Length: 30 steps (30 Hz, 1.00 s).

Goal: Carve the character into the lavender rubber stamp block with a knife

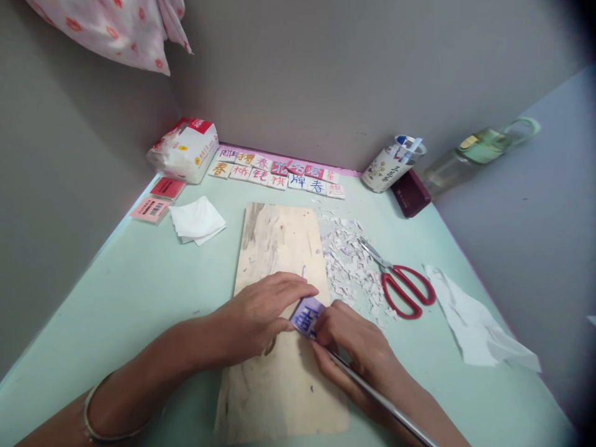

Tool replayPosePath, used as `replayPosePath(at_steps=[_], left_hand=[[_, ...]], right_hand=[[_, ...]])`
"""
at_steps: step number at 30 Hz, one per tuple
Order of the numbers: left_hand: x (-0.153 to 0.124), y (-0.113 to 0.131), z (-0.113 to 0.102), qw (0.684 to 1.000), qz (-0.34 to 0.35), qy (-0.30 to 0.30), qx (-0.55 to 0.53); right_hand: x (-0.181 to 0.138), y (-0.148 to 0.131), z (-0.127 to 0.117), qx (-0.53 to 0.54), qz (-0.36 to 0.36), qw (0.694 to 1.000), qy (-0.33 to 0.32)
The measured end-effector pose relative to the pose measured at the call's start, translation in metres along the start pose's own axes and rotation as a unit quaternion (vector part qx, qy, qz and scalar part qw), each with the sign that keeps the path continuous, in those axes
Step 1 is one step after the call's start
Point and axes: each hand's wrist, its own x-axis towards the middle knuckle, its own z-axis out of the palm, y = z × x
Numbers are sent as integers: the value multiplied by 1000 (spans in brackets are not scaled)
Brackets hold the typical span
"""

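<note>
A small block with a purple carved character (307,315) lies on a pale wooden board (279,248). My left hand (261,310) presses down on the block's left side, fingers closed around its edge. My right hand (358,354) grips a thin metal carving tool (382,400) like a pen, its tip at the block's right edge. Both hands touch the block.
A pile of white shavings (347,264) and red scissors (403,288) lie right of the board. Crumpled paper (470,323) is farther right. Rows of carved character blocks (279,171), a tissue pack (184,149), a cup (391,162), a bottle (475,152) and red cards (158,198) line the back.
</note>
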Motion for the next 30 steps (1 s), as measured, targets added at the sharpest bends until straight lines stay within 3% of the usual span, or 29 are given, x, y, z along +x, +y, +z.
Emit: replayPosePath(at_steps=[30], left_hand=[[0, 0, 0, 1000, -2, 4, -15]], right_hand=[[-1, -8, -15, 15, 52, 997, -49]])
